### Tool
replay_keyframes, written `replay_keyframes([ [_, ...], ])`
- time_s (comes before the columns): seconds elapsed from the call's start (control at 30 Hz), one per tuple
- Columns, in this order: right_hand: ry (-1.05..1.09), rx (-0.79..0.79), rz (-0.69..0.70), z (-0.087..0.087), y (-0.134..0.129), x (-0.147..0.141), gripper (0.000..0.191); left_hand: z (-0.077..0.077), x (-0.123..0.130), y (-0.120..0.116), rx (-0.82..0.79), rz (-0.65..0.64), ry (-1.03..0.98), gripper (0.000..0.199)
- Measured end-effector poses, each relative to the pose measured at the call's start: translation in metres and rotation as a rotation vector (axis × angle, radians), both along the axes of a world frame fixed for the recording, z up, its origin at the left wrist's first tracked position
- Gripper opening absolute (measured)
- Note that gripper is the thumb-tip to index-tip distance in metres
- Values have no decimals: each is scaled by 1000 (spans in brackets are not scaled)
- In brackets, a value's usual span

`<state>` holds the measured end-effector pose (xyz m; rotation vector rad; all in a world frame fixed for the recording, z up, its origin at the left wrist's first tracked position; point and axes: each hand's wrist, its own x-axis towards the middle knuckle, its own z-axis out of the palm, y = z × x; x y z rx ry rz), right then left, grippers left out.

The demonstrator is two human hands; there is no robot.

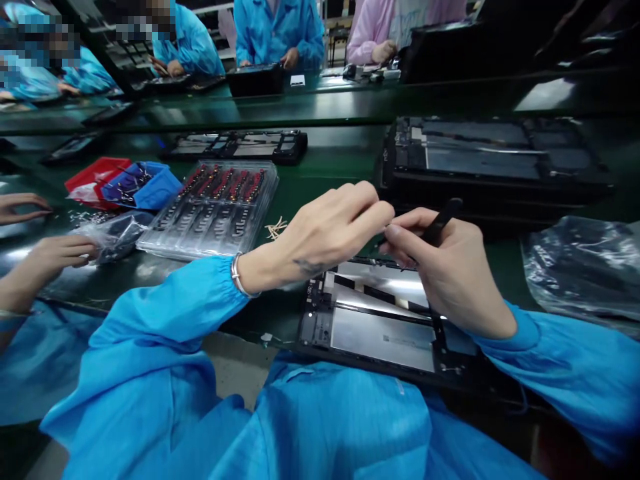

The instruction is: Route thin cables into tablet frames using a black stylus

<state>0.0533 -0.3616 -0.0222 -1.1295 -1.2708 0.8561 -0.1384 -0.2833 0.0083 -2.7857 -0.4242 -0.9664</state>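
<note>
Over the far edge of an opened tablet housing (383,337), my left hand (333,227) and my right hand (443,263) meet at the fingertips. A pair of black tweezers (444,219) lies in my right hand, its end standing up past the thumb. My left fingers are pinched together; whatever they hold is too small or hidden to name. The housing lies flat at the table's front edge, showing silver plates and dark strips. My right hand covers part of its right side.
Left of my hands stands a clear tray (210,210) of small parts, with a blue bin (155,187) and red bin (90,179) behind. Stacked housings (490,160) rise at the back right, beside a plastic bag (585,267). A co-worker's hand (55,260) is at left.
</note>
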Motion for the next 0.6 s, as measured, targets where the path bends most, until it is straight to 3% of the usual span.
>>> replay_keyframes([
  [0.13,-33,34,-15,2,-4,-2,15,0,8,-8,147,76,53,37],
  [0.43,-82,84,-44,3,-7,-4,18,2,12,-20,93,131,71,44],
  [0.6,-167,68,-35,9,-25,-7,11,18,-5,-43,105,173,40,39],
])
